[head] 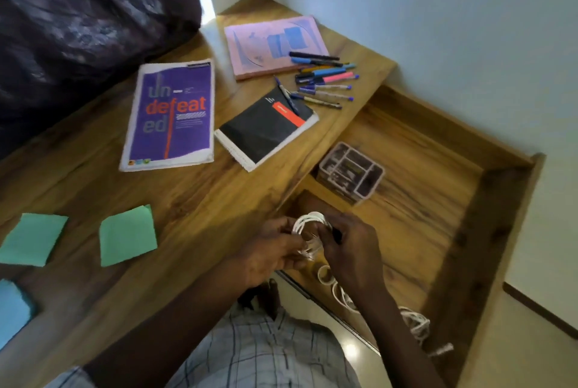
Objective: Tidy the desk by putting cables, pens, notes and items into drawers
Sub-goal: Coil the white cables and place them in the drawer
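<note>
Cable (308, 232): white, coiled, seemingly thin; left hand (267, 254), right hand (350, 250) fingers pinching it.

A pale checked shirt (266, 353) with thin dark lines; its short sleeve (67, 378) leaves both forearms bare.

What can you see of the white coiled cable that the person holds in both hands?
The thin white cable is wound into a round coil of several loops, smooth and plastic-looking. It is held in the air above the near part of the open wooden drawer, pinched between the left hand and the right hand, whose fingers cover its lower part. No plug shows.
</note>
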